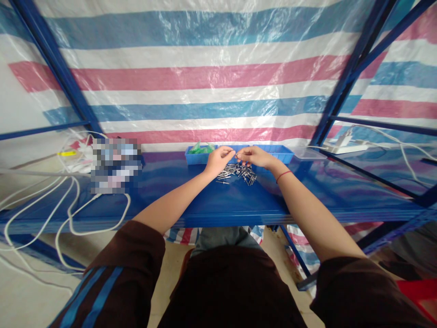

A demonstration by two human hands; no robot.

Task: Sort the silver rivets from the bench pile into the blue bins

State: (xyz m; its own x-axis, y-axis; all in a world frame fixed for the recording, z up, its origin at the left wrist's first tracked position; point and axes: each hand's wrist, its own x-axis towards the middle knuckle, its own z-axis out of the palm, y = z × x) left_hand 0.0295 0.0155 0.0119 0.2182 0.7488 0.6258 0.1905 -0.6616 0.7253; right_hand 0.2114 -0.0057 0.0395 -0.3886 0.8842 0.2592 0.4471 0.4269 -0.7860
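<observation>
My left hand (219, 161) and my right hand (255, 157) meet above a blue shelf, fingertips almost touching. Both are closed in a pinch; whatever is between the fingers is too small to make out. Just below them lies a loose pile of pop rivets (244, 172), shiny metal with thin pins. One single rivet (223, 182) lies apart at the front left of the pile. Behind my hands stands a blue divided tray (197, 158). Green pieces (201, 148), perhaps plastic bags, fill its left compartment. My hands partly hide the middle compartment.
White cables (73, 200) tangle over the shelf's left end, beside a pixelated patch. A power strip (348, 145) sits at the right, near a clear plastic lid (309, 153). Blue metal posts (341, 86) frame the shelf (191, 200), with striped sheeting (211, 73) behind.
</observation>
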